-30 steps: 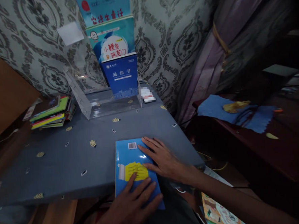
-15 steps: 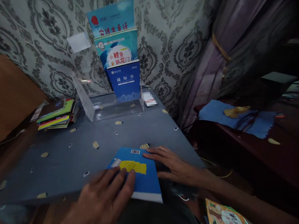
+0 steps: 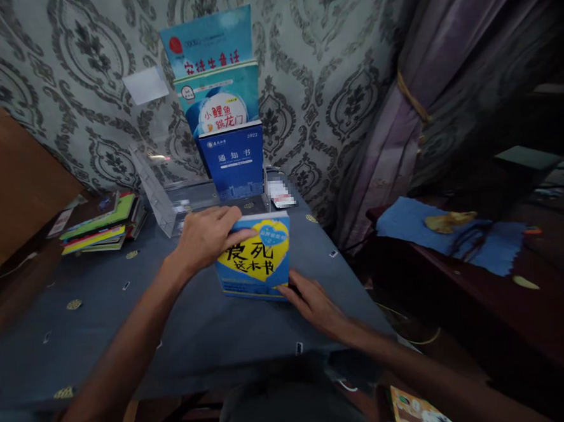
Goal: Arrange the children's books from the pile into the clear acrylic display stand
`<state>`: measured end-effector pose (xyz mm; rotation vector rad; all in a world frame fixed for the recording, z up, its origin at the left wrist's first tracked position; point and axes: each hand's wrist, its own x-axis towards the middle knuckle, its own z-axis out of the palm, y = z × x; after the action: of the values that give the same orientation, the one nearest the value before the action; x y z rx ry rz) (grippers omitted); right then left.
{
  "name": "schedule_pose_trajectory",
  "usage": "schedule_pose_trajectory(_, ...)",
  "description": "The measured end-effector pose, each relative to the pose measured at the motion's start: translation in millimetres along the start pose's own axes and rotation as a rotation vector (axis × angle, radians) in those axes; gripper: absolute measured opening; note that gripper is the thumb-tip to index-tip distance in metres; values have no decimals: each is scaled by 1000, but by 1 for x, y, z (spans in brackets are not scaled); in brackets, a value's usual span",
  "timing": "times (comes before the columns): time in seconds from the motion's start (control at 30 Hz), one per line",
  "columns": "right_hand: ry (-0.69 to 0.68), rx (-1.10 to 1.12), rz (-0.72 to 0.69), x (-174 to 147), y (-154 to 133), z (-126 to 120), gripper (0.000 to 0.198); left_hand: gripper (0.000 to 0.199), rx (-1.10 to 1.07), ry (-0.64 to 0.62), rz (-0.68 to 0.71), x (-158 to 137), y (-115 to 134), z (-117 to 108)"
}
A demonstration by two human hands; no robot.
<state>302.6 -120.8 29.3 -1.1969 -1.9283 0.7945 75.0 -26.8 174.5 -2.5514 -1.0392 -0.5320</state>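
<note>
Between my hands a blue book (image 3: 255, 282) with a yellow heart on its cover stands nearly upright over the cloth, front facing me. My left hand (image 3: 211, 235) grips its upper left edge, thumb across the front. Low on the right side, my right hand (image 3: 316, 301) holds the lower corner, its other fingers partly hidden behind. Just beyond stands a clear acrylic book rack (image 3: 159, 196), partly covered by my left hand. In it a dark blue booklet (image 3: 236, 169), a teal book (image 3: 222, 97) and a taller light-blue book (image 3: 209, 40) stand in steps.
A stack of books (image 3: 101, 225) lies at the table's left, by a brown board (image 3: 17, 176). White cards (image 3: 281, 192) lie right of the rack. On a dark red surface at right rests a blue cloth (image 3: 450, 232). An orange book (image 3: 421, 412) is low at right.
The blue book has gone from lying back-cover up near the table edge to standing front cover towards me, farther forward. Both hands have moved with it, the left now at its top.
</note>
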Motion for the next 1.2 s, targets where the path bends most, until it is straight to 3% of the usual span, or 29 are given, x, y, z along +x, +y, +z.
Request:
schedule_pose_trajectory(0.13,33,165,65,10,3,3,19,59,-68,-171,-117,28,-27,34)
schedule_pose_trajectory(0.27,-19,331,152,18,12,3,30,62,-238,-383,-211,34,-47,75)
schedule_pose_trajectory(0.5,-98,304,291,34,14,-6,41,66,-364,-469,-297,16,-61,132)
schedule_pose_trajectory(0.7,-156,422,489,41,13,-5,62,49,-265,-417,-311,7,-51,140)
schedule_pose_trajectory(0.87,-151,495,553,43,14,-6,74,31,-78,-274,-292,-13,-20,135)
schedule_pose_trajectory(1.0,-162,499,554,43,14,-6,84,44,-239,-207,-108,-39,19,133)
schedule_pose_trajectory(1.2,-190,486,521,42,15,-5,90,59,-276,-316,-7,-53,45,134)
